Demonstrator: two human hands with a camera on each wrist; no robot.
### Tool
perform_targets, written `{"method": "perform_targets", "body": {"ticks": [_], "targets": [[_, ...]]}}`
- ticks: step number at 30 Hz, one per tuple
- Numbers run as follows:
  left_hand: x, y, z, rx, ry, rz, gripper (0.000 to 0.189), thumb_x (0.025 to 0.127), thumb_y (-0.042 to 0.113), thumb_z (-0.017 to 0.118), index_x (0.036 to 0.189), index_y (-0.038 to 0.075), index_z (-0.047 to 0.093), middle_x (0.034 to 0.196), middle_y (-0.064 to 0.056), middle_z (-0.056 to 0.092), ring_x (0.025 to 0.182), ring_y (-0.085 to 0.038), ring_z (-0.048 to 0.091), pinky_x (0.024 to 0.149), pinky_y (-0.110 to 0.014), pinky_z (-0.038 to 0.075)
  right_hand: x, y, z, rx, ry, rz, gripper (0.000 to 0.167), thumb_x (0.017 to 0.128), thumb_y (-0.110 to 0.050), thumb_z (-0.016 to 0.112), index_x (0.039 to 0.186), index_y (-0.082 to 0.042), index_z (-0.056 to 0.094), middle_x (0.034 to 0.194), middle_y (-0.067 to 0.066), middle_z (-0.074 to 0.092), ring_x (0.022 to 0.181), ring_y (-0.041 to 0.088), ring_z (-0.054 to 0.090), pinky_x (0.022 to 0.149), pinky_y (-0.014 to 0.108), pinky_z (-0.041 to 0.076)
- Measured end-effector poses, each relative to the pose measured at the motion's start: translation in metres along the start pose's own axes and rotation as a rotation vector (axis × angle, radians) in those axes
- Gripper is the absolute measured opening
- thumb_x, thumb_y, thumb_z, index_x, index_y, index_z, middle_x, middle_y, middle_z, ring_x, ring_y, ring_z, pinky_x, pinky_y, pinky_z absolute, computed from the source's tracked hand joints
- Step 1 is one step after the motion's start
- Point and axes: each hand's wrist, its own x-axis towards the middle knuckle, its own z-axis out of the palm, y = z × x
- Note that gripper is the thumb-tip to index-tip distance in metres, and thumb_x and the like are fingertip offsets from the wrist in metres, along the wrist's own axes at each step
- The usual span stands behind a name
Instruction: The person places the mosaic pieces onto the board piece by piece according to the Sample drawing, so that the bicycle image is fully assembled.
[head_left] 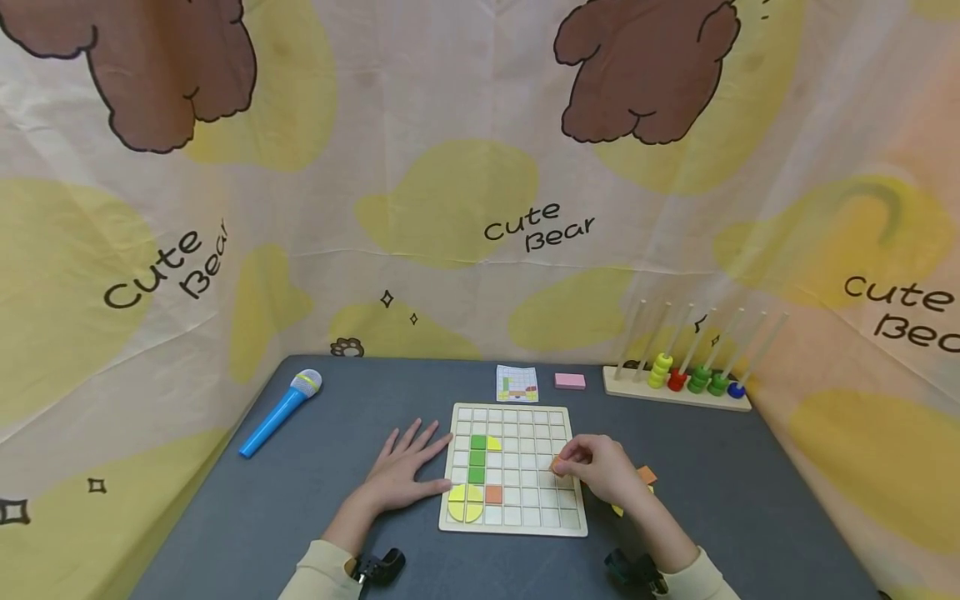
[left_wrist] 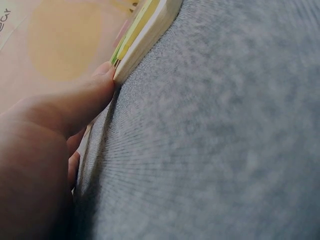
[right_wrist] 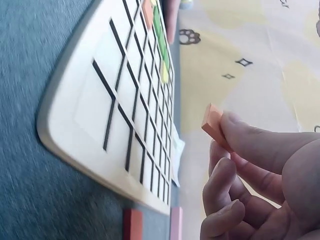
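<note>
Orange tile [right_wrist: 214, 123] in fingertip pinch of right hand [head_left: 602, 469]

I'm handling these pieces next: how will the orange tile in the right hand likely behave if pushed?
The orange tile looks stiff: its edges are straight where the right hand pinches it. Small and thin, it is probably light. Its flat faces and square corners suggest it would slide rather than roll.

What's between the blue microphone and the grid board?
The left hand, touching the board, and a stretch of dark tabletop; the head view shows both.
</note>
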Motion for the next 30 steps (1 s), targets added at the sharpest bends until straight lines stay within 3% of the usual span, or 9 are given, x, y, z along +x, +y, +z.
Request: {"method": "perform_targets", "body": {"ticks": [15,30], "targets": [[0.000,0.001,-0.002,0.009,-0.003,0.006,0.085,0.087,0.076,0.054,0.159,0.036,0.032,0.169,0.001,0.022,0.158,-0.033,0.008,0.123,-0.063,0.001,-0.001,-0.005,0.031,0.027,-0.122,-0.068,0.012,0.085,-0.021,0.082,0.083,-0.014,0.073,0.073,-0.005,0.065,0.067,0.012,0.056,0.056,0.023,0.045],[-0.001,0.001,-0.001,-0.018,-0.006,-0.003,0.085,0.087,0.075,0.056,0.158,0.037,0.032,0.169,0.002,0.022,0.158,-0.030,0.007,0.123,-0.061,0.000,0.004,-0.011,0.053,0.000,-0.149,-0.125,0.015,0.084,-0.023,0.084,0.079,-0.016,0.071,0.070,-0.007,0.062,0.066,0.011,0.055,0.058,0.022,0.044]]}}
